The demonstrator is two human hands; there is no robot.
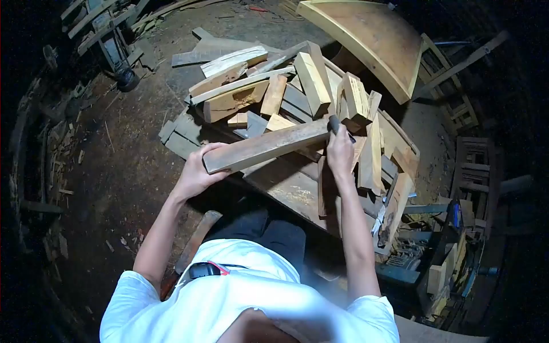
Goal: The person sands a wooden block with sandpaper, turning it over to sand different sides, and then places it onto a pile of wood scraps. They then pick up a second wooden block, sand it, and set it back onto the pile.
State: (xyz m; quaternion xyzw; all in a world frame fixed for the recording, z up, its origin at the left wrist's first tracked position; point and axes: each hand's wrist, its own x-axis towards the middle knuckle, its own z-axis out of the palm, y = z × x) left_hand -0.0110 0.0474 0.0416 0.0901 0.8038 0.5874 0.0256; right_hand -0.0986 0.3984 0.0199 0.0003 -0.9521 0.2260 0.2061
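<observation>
A long, squared wooden block (269, 147) lies slanted across the space in front of me, above a low work table (289, 186). Its near left end sits in my left hand (197, 171), the fingers closed around it. At the far right end, my right hand (341, 151) is closed on a short dark tool (334, 123) with a rounded end; I cannot tell its kind, as the fist covers most of it. Just beyond the block, a heap of cut wood pieces (311, 86) covers the table, some pale and freshly sawn, others grey and weathered.
A large curved wooden panel (366, 40) stands behind the heap at the upper right. To the lower right is a dark box (417, 251) with metal tools and offcuts. Wood scraps (63, 154) litter the dirt floor at left. One timber piece (197, 240) leans beside my legs.
</observation>
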